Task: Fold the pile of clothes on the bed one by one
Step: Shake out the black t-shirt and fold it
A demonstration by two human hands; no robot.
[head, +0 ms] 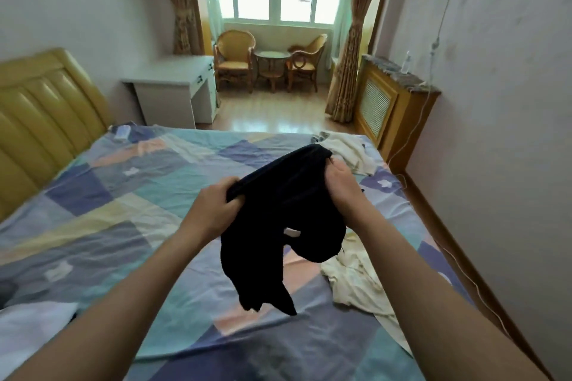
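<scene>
Your left hand [216, 206] and right hand [342, 184] each pinch the black garment [278, 226] above the bed [123, 226]. It's light and floppy; hold the top corners, at ten and two o'clock.

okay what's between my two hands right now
In the head view, the black garment spans the gap: the left hand and right hand each grip its upper edge, and the rest hangs above the bed.

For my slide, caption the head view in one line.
Both hands, left hand and right hand, hold a black garment up above the patchwork bed, cream clothes lying beside.
</scene>
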